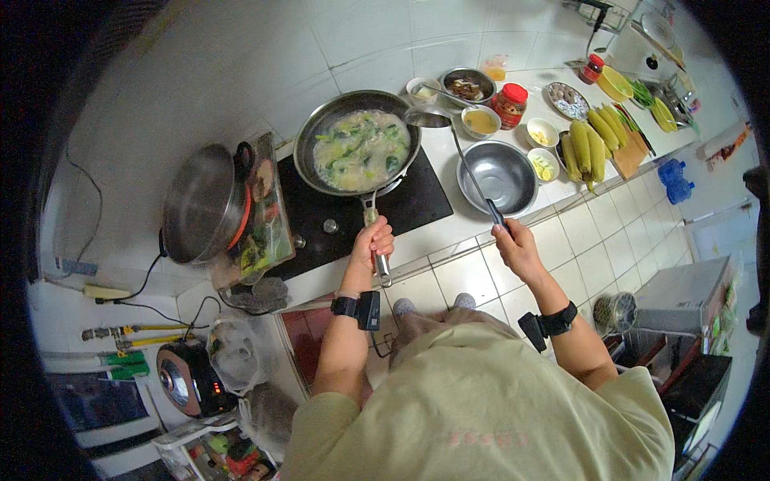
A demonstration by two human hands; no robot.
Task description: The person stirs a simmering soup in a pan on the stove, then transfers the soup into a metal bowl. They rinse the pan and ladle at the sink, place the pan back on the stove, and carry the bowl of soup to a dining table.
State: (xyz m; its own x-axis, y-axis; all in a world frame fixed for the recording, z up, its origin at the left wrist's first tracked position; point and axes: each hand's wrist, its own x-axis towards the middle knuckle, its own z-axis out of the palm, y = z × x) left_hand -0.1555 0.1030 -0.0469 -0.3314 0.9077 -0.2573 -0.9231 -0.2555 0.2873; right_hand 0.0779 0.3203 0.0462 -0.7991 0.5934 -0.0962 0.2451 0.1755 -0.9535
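My left hand (373,242) is closed around the handle of a frying pan (305,139) on the black cooktop (319,225). Leafy greens in pale, cloudy liquid (361,150) fill the pan's bottom. In my right hand (516,245) is the dark handle of a long metal ladle (428,116). The ladle's bowl is beside the pan's right rim; whether they touch I cannot tell. Under the ladle's shaft stands a steel mixing bowl (498,174) with nothing in it.
Behind the mixing bowl are a bowl of yellow liquid (481,121), a steel bowl of dark food (466,90) and a red-lidded jar (511,107). Corn cobs (582,150) lie farther right by a cutting board (630,157). A large pan (201,204) leans at left.
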